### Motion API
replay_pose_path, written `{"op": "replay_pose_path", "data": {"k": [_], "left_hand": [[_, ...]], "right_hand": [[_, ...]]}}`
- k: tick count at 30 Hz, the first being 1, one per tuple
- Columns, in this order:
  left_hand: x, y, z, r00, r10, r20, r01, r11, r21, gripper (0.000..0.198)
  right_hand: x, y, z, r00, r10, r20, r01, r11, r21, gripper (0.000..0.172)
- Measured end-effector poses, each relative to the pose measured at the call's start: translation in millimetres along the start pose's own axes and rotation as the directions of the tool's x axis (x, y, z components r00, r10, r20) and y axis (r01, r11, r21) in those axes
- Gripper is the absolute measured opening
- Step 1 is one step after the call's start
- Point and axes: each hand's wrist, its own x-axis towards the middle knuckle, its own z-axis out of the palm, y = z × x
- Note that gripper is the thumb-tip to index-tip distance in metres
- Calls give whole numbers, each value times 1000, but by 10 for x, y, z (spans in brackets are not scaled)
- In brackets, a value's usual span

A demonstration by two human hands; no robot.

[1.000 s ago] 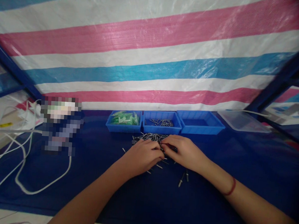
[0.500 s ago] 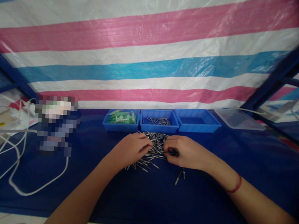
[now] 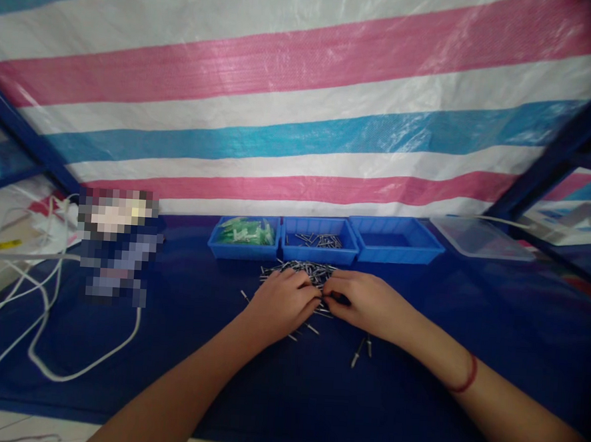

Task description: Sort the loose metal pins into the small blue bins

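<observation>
1. A striped plastic sheet in red, white and blue (image 3: 284,80) is hanging across the whole back.
2. A dark blue, smooth-topped table (image 3: 314,402) is carrying everything.
3. Dark blue posts, one on the left (image 3: 25,128) and one on the right (image 3: 543,169), are slanting up at the sides.
4. White, flexible cables (image 3: 80,373) are looping over the table's left part, well apart from the hands; things beside them are showing only as a pixelated blur.
5. Three blue, rectangular plastic bins are standing in a row at the back, just beyond the hands: the left bin (image 3: 243,252) is holding green and whitish pieces, the middle bin (image 3: 318,254) loose metal pins, and the right bin (image 3: 398,255) is ending the row.
6. A clear, flat plastic piece (image 3: 482,239) is lying just right of the bins.
7. The left hand (image 3: 285,304) is covering part of the pile, its fingers bending close together; the right hand (image 3: 365,298) is facing it, thumb and forefinger forming a nearly closed ring. Whether either is gripping a pin, I cannot tell.
8. A heap of slim, silvery metal pins (image 3: 317,270) is lying in front of the middle bin, under and between the hands.
9. Two stray pins (image 3: 357,353) are lying nearer the person, below the right hand.
</observation>
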Motion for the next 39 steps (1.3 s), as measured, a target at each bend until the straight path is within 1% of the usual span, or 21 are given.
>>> {"op": "replay_pose_path", "data": {"k": [3, 6, 11, 17, 24, 29, 34, 39], "left_hand": [[10, 20, 8, 1000, -30, -9, 30, 999, 14, 27], [18, 33, 19, 998, -52, -18, 52, 998, 17, 27], [21, 40, 53, 996, -74, -41, 74, 997, 7, 25], [18, 37, 73, 995, -95, -43, 96, 995, 11, 26], [26, 38, 58, 995, -101, -15, 101, 995, -10, 23], [26, 65, 53, 991, -128, -39, 129, 991, 28, 21], [24, 81, 58, 988, -147, -46, 149, 988, 51, 23], [22, 71, 45, 988, -149, -25, 150, 988, 41, 26]], "right_hand": [[-5, -12, 8, 999, 38, -18, -38, 999, -8, 9], [-10, -2, 19, 999, 51, -19, -51, 999, -17, 8], [-7, 7, 26, 999, 40, -15, -40, 999, 1, 7], [-2, -25, 34, 999, 37, -15, -36, 999, 30, 9], [-4, -28, 82, 999, 28, -34, -29, 1000, -10, 8], [-3, -24, 111, 998, -10, -63, 8, 999, -35, 9], [-6, -32, 84, 998, -6, -61, 1, 997, -77, 8], [-14, -45, 50, 998, -23, -59, 19, 997, -69, 10]]}}
